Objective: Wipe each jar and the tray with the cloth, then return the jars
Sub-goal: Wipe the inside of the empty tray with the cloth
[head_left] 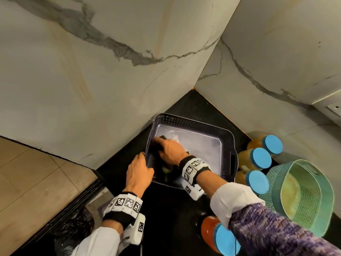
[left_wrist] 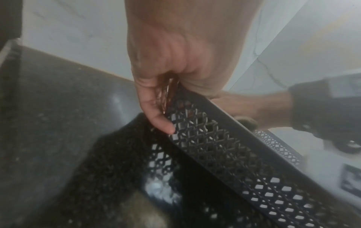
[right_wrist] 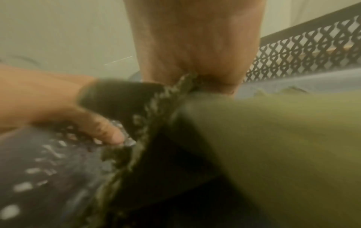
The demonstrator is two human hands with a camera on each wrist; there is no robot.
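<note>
Head view: one dark tray on the black desk, four blue-lidded jars right of it. Left wrist view: left hand grips the tray's perforated wall. Right wrist view: right hand holds one olive cloth inside the tray.

Green basket, perhaps plastic, on black counter.

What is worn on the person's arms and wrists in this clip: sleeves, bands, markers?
Both hands are bare. The left hand has a black wrist strap ringed with white blocks bearing black-and-white square markers, plus a white box-shaped unit hanging under the wrist, and a white cuff. The right hand wears the same strap, markers and white unit; its white cuff shows beneath a purple mottled knit sleeve.
</note>
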